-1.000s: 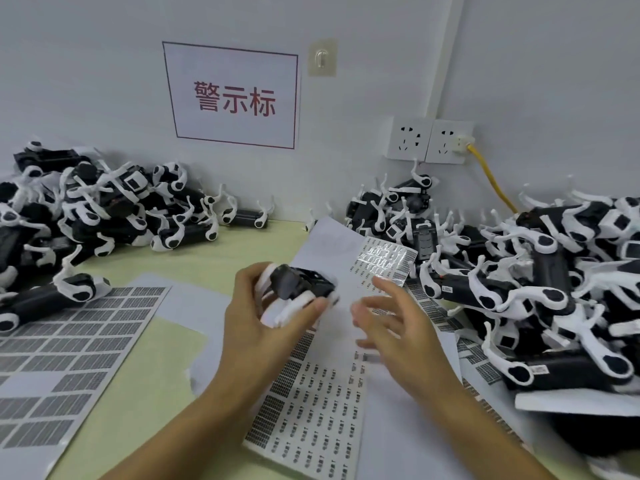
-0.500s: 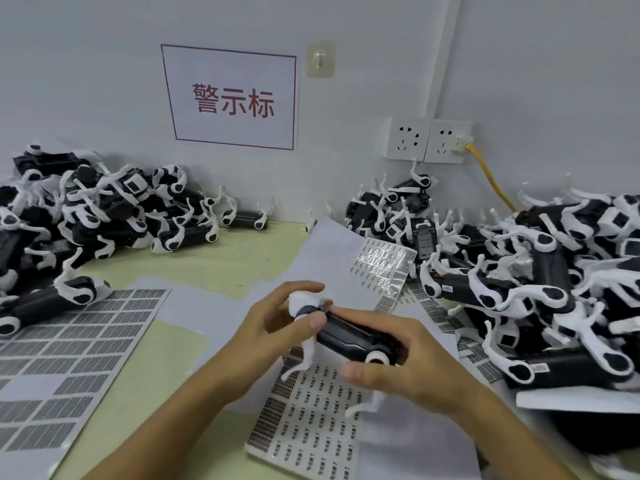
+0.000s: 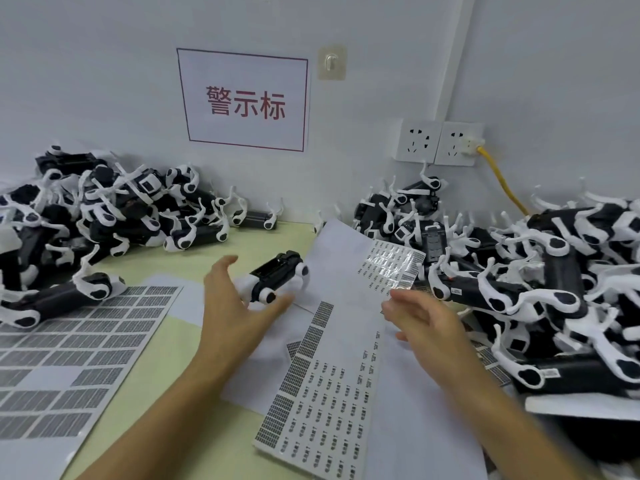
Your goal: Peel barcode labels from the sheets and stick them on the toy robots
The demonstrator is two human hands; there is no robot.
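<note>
A black and white toy robot (image 3: 273,277) lies tilted just past the spread fingers of my left hand (image 3: 235,306); thumb and fingers sit around its near end without closing on it. My right hand (image 3: 426,323) hovers with fingers apart and nothing in it, beside the lower corner of a shiny label sheet (image 3: 391,268). Below both hands lies a sheet of small barcode labels (image 3: 325,393) on white paper. A bigger sheet of grey labels (image 3: 69,341) lies at the left.
Heaps of toy robots cover the table's far left (image 3: 104,209) and the whole right side (image 3: 519,271). A yellow cable (image 3: 502,181) runs from wall sockets (image 3: 436,143) into the right heap. The table's pale green top (image 3: 173,341) shows between the sheets.
Both hands were gripping the toy robot over the barcode sheet. Now the robot is further away and left, at my left hand's open fingers, and my right hand has come off it and moved right.
</note>
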